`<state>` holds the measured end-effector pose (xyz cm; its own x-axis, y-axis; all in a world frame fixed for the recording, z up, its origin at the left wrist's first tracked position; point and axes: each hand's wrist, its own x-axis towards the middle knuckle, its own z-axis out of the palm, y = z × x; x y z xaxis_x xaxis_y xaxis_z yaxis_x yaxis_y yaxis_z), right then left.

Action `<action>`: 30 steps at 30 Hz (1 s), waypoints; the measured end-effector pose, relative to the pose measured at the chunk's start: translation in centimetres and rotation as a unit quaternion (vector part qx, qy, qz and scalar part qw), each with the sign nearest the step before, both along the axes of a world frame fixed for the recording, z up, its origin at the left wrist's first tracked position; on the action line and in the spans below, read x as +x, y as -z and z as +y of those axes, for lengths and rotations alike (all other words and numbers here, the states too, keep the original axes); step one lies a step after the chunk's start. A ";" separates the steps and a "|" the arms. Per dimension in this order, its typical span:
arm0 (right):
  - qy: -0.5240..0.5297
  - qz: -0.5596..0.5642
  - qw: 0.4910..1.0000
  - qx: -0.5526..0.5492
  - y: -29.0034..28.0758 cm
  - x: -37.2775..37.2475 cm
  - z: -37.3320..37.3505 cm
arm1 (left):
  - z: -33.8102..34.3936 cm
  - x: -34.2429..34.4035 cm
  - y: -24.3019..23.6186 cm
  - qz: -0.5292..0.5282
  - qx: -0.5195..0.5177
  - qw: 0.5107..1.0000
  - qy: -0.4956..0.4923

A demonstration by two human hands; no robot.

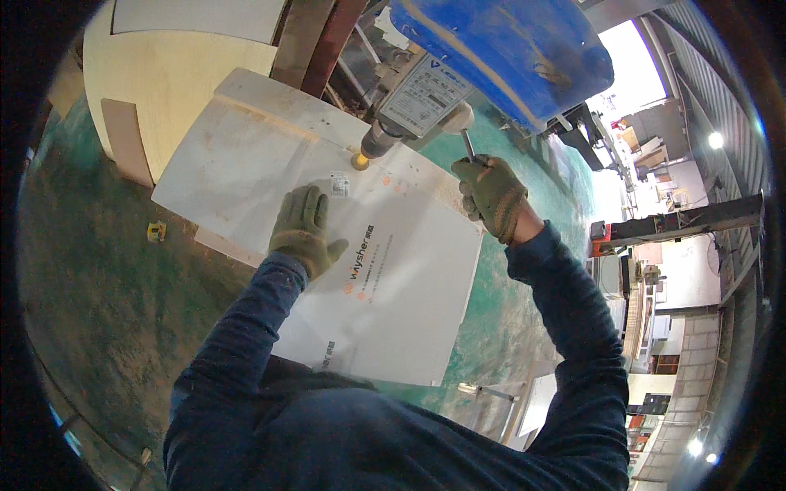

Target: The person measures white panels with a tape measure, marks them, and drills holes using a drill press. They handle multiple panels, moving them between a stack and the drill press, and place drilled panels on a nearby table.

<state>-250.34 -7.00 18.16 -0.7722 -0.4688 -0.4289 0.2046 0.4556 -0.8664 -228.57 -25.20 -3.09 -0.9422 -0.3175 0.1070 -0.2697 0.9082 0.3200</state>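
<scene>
A white panel (409,319) with a film-like printed face lies in front of me beneath a drill press (426,92). My left hand (304,229), in a green work glove, rests flat on the panel with its fingers stretched out and close together and the thumb apart. My right hand (494,195), gloved the same way, is wrapped around the metal feed lever (467,146) of the drill press. Just beyond my left fingers, the dark chuck (378,141) carries a yellow round bit (359,162) at the panel's far part. Whether the bit touches the panel I cannot tell. A small white label (340,184) sits near the bit.
The machine's blue cover (516,49) overhangs the far right. Pale boards (180,69) stand at the far left beside a rusty steel upright (315,41). A small yellow object (155,232) lies on the green floor at left. Dust marks the panel's far side.
</scene>
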 end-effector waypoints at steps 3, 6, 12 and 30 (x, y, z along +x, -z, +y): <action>-0.057 0.036 0.998 0.007 1.2 -0.7 0.8 | -0.3 0.2 0.0 0.012 0.004 1.000 0.009; -0.055 -0.122 0.988 -0.072 2.5 -2.8 1.4 | -0.1 -0.2 0.3 -0.003 -0.002 1.000 0.017; 0.020 -0.222 0.952 -0.209 1.6 -0.6 0.7 | -0.3 0.0 0.1 -0.005 0.013 1.000 0.010; -0.023 0.492 0.862 0.120 9.4 1.2 -1.4 | -0.6 0.3 1.0 -0.002 0.016 1.000 0.001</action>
<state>-249.15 -8.43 8.71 -0.8000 -0.4981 0.3343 -0.5991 0.6336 -0.4896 -228.27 -25.82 -4.05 -0.9433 -0.3185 0.0938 -0.2688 0.8984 0.3473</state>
